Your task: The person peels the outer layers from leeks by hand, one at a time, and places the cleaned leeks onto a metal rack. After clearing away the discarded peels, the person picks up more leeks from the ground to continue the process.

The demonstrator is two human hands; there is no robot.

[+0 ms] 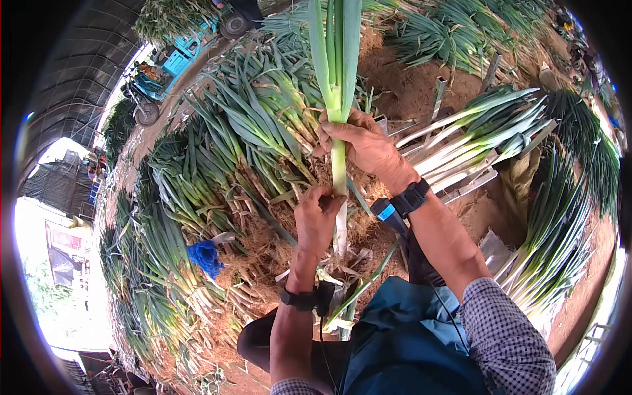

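Upright in front of me is a leek [339,161], with green leaves at the top and a white root end pointing down. My right hand [363,143] wraps round its upper stem, just below where the leaves fan out. Lower down, my left hand [317,220] pinches at the pale stem with thumb and forefinger; whether it grips the stem itself or a thin outer layer is hard to see. Below the root end lie loose peelings and leaf scraps [349,299]. To the right, trimmed leeks [471,141] with clean white stems rest across a metal rack [471,186].
Untrimmed leeks [243,131] with brown roots are heaped along the left. A blue cloth bundle [205,258] lies on them. More leeks [559,230] line the right side, others [454,39] the back. A blue three-wheeled cart [176,62] stands at the upper left.
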